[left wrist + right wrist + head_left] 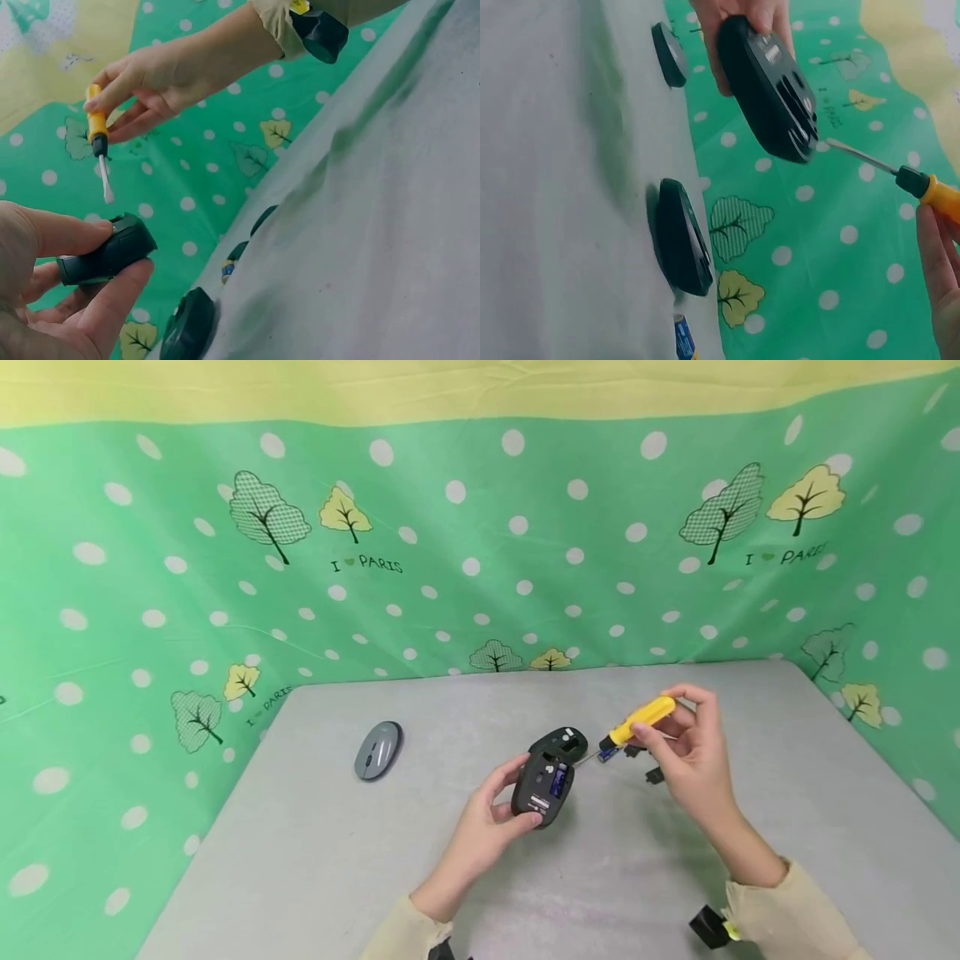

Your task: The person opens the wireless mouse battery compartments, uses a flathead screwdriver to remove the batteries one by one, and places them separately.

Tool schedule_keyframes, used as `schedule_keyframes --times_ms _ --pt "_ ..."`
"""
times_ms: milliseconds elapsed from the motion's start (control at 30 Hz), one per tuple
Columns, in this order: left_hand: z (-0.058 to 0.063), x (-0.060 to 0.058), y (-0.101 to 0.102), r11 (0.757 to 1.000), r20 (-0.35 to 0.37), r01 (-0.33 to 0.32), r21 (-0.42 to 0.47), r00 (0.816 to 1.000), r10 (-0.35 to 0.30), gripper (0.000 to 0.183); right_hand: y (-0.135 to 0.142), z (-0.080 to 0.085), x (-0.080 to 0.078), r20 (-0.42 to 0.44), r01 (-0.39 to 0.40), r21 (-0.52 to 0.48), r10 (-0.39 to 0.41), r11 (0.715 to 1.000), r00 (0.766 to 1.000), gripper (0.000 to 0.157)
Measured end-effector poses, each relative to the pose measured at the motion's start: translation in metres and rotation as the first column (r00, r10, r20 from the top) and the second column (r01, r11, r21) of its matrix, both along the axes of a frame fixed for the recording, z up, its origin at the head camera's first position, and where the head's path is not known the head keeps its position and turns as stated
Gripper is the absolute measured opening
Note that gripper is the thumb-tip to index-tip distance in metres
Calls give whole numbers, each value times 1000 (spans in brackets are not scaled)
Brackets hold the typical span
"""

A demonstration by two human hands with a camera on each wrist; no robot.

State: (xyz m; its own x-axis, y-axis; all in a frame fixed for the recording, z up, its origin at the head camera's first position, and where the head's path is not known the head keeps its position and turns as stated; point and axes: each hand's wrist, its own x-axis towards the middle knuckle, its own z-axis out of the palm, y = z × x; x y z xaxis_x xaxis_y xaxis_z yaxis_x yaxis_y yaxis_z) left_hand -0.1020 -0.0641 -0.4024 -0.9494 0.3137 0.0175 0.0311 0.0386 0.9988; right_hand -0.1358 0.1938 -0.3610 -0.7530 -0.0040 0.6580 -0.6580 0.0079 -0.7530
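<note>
My left hand grips a black computer mouse between thumb and fingers, its underside turned up. A dark blue battery sits in the mouse's uncovered slot. In my right hand is a screwdriver with a yellow handle, pinched by thumb and fingers. The screwdriver's tip points at the upper end of the held mouse; in the right wrist view a small gap parts them. Behind it, a second black mouse lies on the table, underside up, partly hidden in the head view.
A grey mouse stands on the grey table at the left. Beyond the screwdriver lie a loose blue battery and small black pieces. A green dotted cloth hangs behind the table.
</note>
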Motion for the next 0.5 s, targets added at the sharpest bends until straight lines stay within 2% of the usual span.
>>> schedule_keyframes --times_ms 133,233,367,500 --pt "0 -1 1 1000 7 18 20 1000 -18 72 -5 1 2 -22 40 61 -39 997 999 45" --pt "0 0 2 999 20 24 33 999 -24 73 -9 1 4 -103 103 134 -90 986 991 43" --pt "1 1 2 998 30 30 57 999 -32 74 -12 4 7 -277 206 246 -135 947 951 46" --pt "1 2 1 997 37 32 71 999 -34 73 -15 6 9 -383 241 320 -108 916 917 54"
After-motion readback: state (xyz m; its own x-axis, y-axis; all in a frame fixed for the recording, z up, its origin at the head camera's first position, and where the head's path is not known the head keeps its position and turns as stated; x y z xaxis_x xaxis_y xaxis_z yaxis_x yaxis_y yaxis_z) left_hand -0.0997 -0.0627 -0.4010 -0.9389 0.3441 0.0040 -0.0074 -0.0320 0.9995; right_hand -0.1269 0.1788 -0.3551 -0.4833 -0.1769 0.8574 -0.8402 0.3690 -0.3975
